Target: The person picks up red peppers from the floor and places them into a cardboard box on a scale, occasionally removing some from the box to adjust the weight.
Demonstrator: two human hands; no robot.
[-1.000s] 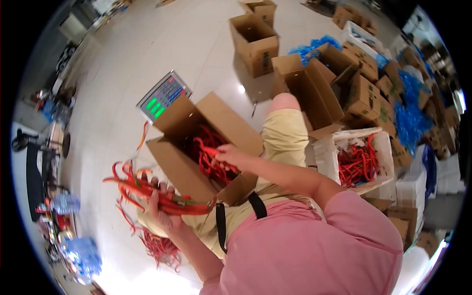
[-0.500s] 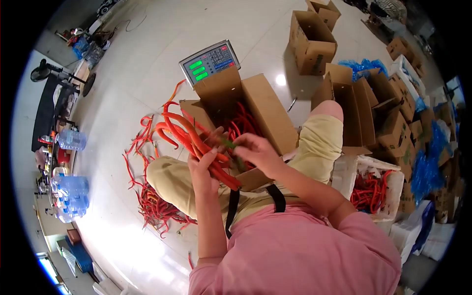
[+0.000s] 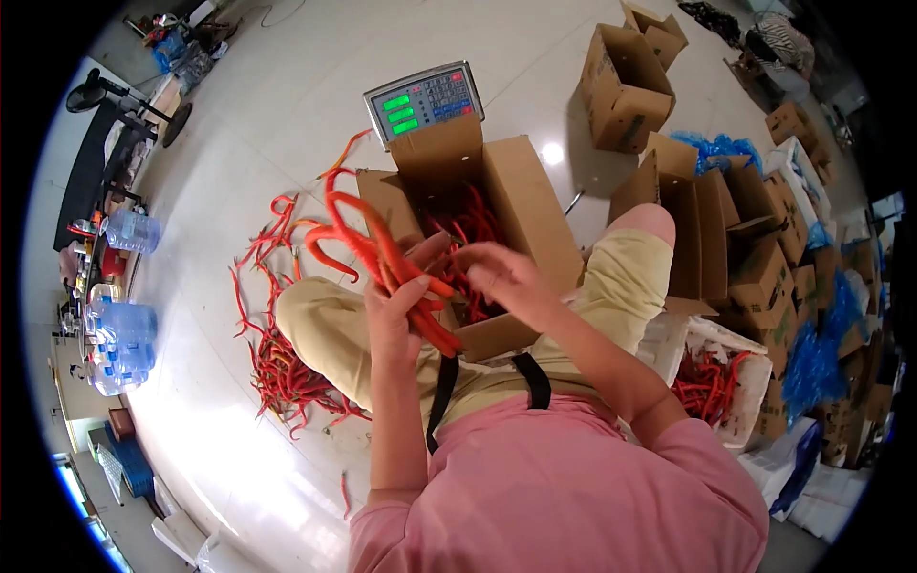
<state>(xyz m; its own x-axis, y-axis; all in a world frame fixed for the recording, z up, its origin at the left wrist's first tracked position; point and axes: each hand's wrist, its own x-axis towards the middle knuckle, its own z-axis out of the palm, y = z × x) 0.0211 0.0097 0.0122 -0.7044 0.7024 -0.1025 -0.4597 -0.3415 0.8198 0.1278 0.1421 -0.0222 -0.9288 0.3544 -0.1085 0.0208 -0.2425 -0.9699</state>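
Note:
My left hand (image 3: 399,310) is closed around a bunch of long red chili peppers (image 3: 368,239), their curved ends fanning up and to the left. Just right of the bunch is my right hand (image 3: 511,285), its fingers smeared by motion, with nothing in them that I can make out. Between my knees stands an open cardboard box (image 3: 530,205) with more red chilies (image 3: 470,222) inside. A loose pile of chilies (image 3: 287,377) lies on the floor beside my left knee.
A scale display (image 3: 425,100) with green readouts rises behind the box. On the right are a white foam box (image 3: 750,401) of chilies, several open cartons (image 3: 626,91) and blue plastic (image 3: 817,368). Large water bottles (image 3: 122,334) and a fan (image 3: 88,93) stand along the left.
A blurred green thing by my right fingers no longer shows. My right hand has shifted slightly up and right, a little off the bunch. My left hand keeps its hold on the chilies.

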